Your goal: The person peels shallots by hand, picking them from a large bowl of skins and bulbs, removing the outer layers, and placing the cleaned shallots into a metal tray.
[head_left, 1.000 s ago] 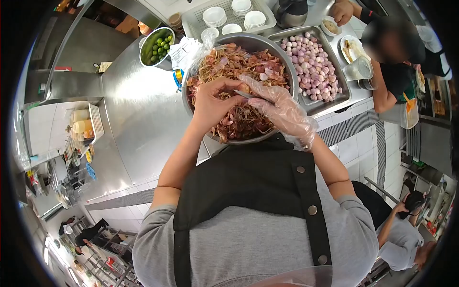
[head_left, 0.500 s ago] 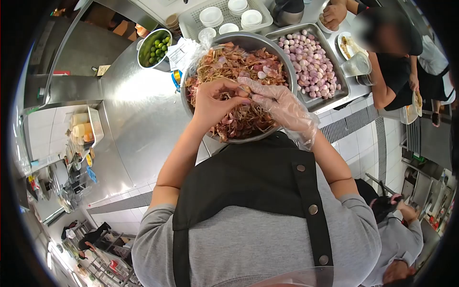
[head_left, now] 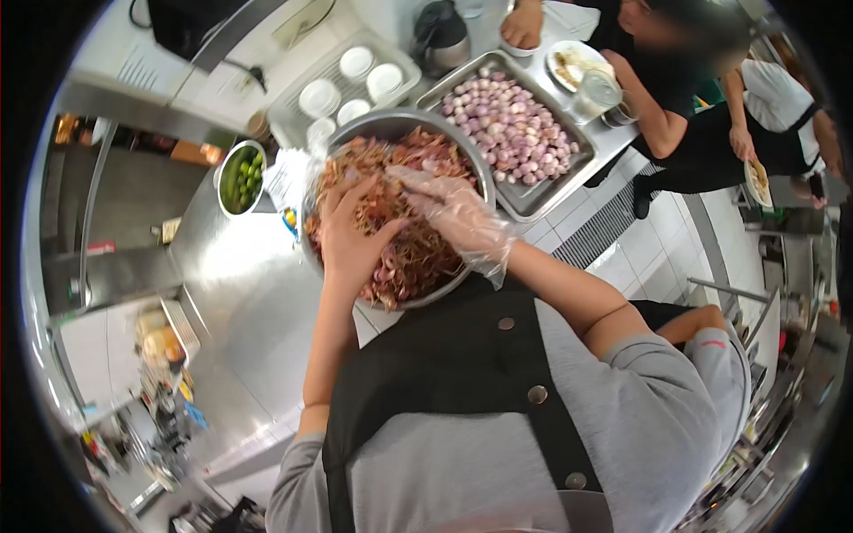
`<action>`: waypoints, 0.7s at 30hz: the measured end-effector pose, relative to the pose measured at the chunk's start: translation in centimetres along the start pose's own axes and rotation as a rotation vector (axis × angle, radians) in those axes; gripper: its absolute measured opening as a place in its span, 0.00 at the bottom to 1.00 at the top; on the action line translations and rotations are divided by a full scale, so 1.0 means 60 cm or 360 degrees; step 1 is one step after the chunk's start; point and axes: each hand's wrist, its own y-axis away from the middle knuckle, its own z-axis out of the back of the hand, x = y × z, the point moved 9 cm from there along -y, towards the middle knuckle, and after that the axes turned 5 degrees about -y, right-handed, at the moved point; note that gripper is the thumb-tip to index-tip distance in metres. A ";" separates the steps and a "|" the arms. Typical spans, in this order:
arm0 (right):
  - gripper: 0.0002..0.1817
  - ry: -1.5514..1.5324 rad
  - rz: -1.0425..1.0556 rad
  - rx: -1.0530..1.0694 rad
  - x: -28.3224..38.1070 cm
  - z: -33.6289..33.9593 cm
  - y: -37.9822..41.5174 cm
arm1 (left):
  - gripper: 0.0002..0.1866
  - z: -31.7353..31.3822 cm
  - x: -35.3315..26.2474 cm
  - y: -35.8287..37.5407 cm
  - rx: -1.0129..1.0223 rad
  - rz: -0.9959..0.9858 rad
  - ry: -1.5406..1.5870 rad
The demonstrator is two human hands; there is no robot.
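Note:
A large metal bowl [head_left: 486, 173] in front of me holds a heap of dry, papery shallots and skins [head_left: 413, 253]. My left hand [head_left: 349, 229] is bare and lies over the left of the heap, thumb and fingers spread apart. My right hand [head_left: 451, 216], in a clear plastic glove, reaches over the heap from the right with its fingers stretched out. Its fingertips meet the skins, and I see nothing held in either hand. Peeled shallots [head_left: 511, 124] fill a metal tray [head_left: 533, 206] right beside the bowl.
A pot of green limes [head_left: 242, 178] and paper slips [head_left: 286, 182] stand left of the bowl. Behind it are a crate [head_left: 289, 111] with white dishes and a dark jug [head_left: 442, 44]. A co-worker [head_left: 653, 89] stands at right near a plate [head_left: 573, 62] and clear pitcher [head_left: 597, 93].
My hands were pinched together over the bowl; now they have parted, with fingers spread and lowered onto the heap. The view has shifted, so the bowl and tray appear farther left.

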 end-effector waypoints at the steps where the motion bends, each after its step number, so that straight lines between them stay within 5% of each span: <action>1: 0.23 0.0163 -0.0050 -0.0028 -0.002 -0.002 -0.004 | 0.25 -0.003 0.005 0.003 -0.0003 0.0015 0.0039; 2: 0.22 0.0060 -0.0015 0.0005 0.006 0.002 -0.005 | 0.25 -0.008 0.003 0.004 -0.0004 -0.0021 0.0055; 4: 0.22 0.0003 -0.0093 0.0120 0.012 -0.007 -0.011 | 0.22 -0.075 0.084 0.050 0.0344 0.1204 0.1208; 8: 0.21 -0.0017 -0.0165 0.0169 0.032 -0.022 -0.013 | 0.17 -0.081 0.086 0.059 0.0044 0.1276 0.1569; 16: 0.22 -0.0446 -0.0209 0.0151 0.038 -0.034 -0.032 | 0.16 -0.079 0.101 0.051 -0.0032 0.1196 0.1596; 21: 0.20 -0.1125 -0.0892 0.0140 -0.023 -0.041 -0.029 | 0.15 -0.089 0.106 0.044 -0.0006 0.1237 0.1678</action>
